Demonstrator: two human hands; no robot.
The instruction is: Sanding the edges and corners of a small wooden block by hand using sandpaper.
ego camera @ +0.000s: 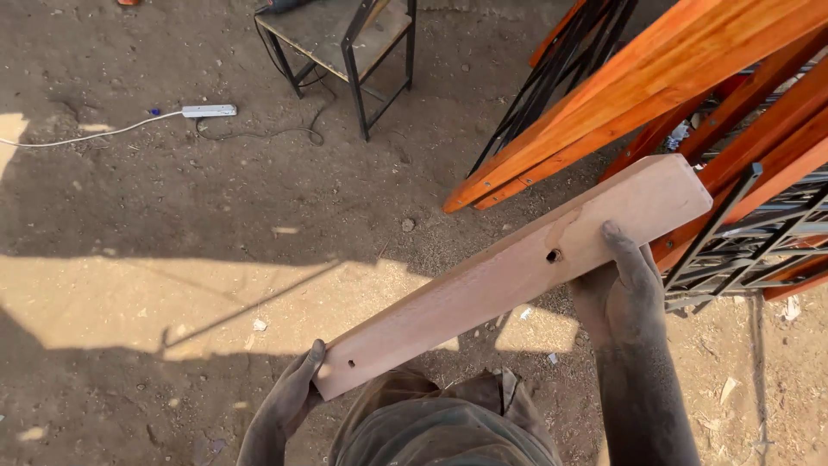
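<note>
I hold a long, pale unfinished wooden plank [509, 272] slanted from lower left to upper right, with a small drilled hole near each end. My left hand [289, 401] grips its near, lower end from the left edge. My right hand [621, 289] supports the plank from beneath near the far end, thumb over its edge beside the hole. Both hands are dusty and dark.
Orange varnished wooden planks [638, 95] on black metal frames [733, 250] are stacked at the right. A small metal-framed stool [345, 34] stands at the top centre, with a white power strip [209, 110] and cables on the dirt ground [172, 224]. My clothing shows at the bottom.
</note>
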